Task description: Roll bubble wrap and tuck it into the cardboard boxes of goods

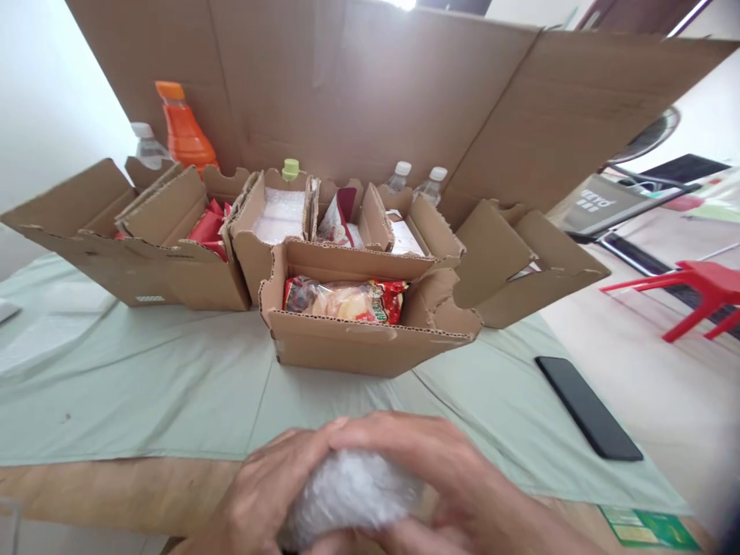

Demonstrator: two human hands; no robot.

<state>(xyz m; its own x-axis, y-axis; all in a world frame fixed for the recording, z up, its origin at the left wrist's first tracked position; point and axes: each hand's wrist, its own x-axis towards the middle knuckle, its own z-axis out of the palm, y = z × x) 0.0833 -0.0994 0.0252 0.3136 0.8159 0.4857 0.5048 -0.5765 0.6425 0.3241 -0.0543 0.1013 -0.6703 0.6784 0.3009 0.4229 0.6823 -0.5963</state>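
Observation:
Low in the head view, close to my body, a bundle of bubble wrap [358, 493] sits between my two hands. My left hand [260, 486] curls round its left side. Over the top and right side bends my right hand [428, 455], its thumb below the bundle. What lies inside the wrap is hidden, and the hands are slightly blurred. Just beyond them stands an open cardboard box [370, 347] with a red and clear snack packet [352, 301] in it.
Behind stand several open cardboard boxes [190, 285] holding red packets and wrapped things. An orange bottle [188, 131] and clear bottles rise before a tall cardboard panel [358, 92]. On the pale green cloth [190, 385] lies a black phone [586, 408]. A red stool [702, 289] is at right.

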